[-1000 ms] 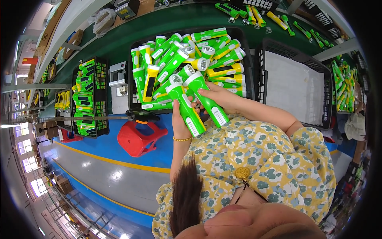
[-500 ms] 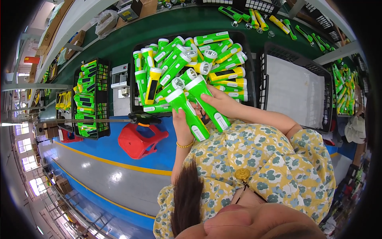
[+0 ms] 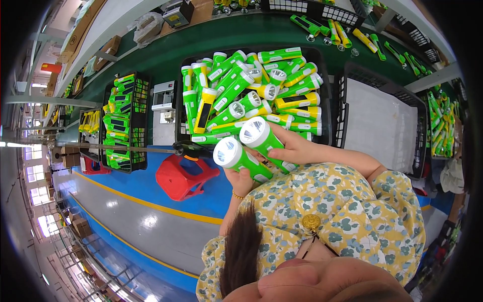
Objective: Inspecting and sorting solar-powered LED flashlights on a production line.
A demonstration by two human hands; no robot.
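Side by side in front of my chest are two green flashlights with white heads, their clear lenses tipped up toward me. My left hand [image 3: 240, 182] is closed around the left flashlight [image 3: 228, 153], with the thumb lying along its body. In my right hand [image 3: 287, 146] is the right flashlight [image 3: 255, 133], its thumb also pressed on the green body. The remaining fingers of both hands are partly hidden behind the bodies. Just beyond stands a black crate [image 3: 326, 90] heaped with green and yellow flashlights [image 3: 231, 95], lying at many angles.
To the right is a black crate [image 3: 341, 118] lined with white sheet. A grey device [image 3: 164, 100] and a crate of flashlight bodies [image 3: 118, 123] stand left. A black-handled electric screwdriver [image 3: 192, 150] hangs above a red stool [image 3: 181, 177]. Loose bodies [image 3: 342, 34] lie on the green bench.
Both flashlights have tilted so that their lenses now face up toward me; before, their sides showed. Each hand keeps its hold. The whole view has shifted slightly.
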